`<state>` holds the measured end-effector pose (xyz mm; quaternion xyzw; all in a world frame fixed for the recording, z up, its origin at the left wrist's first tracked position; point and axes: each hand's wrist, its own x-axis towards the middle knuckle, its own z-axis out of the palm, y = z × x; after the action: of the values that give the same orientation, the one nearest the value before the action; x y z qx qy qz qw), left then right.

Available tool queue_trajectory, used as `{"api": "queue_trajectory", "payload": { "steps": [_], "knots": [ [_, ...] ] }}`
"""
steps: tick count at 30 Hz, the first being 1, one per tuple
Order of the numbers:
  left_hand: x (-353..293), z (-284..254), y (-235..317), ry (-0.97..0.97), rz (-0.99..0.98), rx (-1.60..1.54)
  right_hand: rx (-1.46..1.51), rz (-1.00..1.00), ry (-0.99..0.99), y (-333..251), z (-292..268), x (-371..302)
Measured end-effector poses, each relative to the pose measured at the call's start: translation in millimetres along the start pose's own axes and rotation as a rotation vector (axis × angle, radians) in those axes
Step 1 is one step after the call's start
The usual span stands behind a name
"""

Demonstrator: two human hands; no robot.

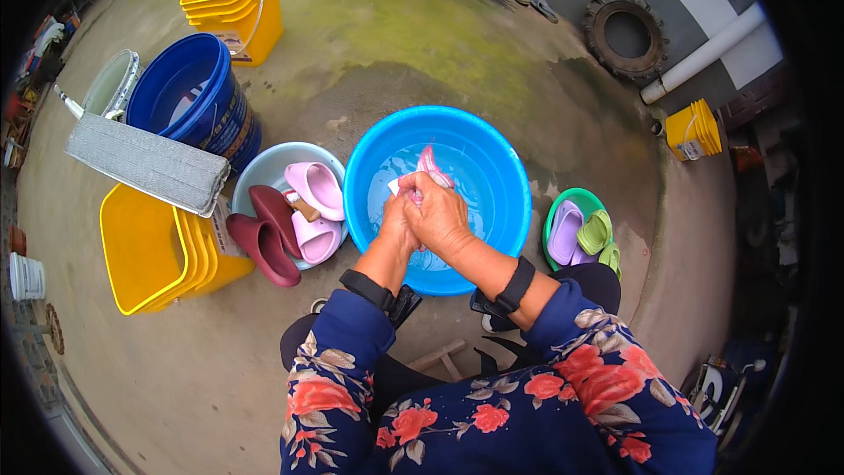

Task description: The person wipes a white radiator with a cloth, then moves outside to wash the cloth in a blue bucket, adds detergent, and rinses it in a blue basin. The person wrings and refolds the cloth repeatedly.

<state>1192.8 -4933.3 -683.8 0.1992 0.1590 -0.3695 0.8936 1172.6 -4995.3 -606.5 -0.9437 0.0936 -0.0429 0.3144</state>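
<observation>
A wide blue basin (520,202) with water in it stands in front of me. Over it my two hands are pressed together, fingers closed around a wet-looking pink-and-white cloth (429,163). My right hand (440,217) lies across the top and covers part of my left hand (398,222). One end of the cloth sticks out beyond the fingers, above the water. A small white bit shows beside my left hand, too little of it to name. Most of what lies between the palms is hidden.
Left of the basin, a pale basin (264,158) holds pink slippers (315,190) and maroon slippers (264,237). A green basin (563,198) with purple and green slippers stands right. Further left are yellow buckets (145,255), a blue bucket (237,127) and a grey flat mop head (145,158).
</observation>
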Motion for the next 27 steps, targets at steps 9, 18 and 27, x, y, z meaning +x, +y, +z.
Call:
{"api": "queue_trajectory", "payload": {
  "steps": [9,18,27],
  "knots": [
    [-0.6,8.0,2.2,0.138,0.060,0.092,0.066,0.053,-0.012,2.6,-4.8,2.2],
    [-22.1,19.7,25.9,-0.117,0.031,0.014,1.218,0.293,0.079,65.2,-23.7,47.7],
    [-22.7,25.9,34.4,-0.241,0.137,0.001,1.495,0.226,-0.091,80.7,-75.8,29.9]
  ]
}}
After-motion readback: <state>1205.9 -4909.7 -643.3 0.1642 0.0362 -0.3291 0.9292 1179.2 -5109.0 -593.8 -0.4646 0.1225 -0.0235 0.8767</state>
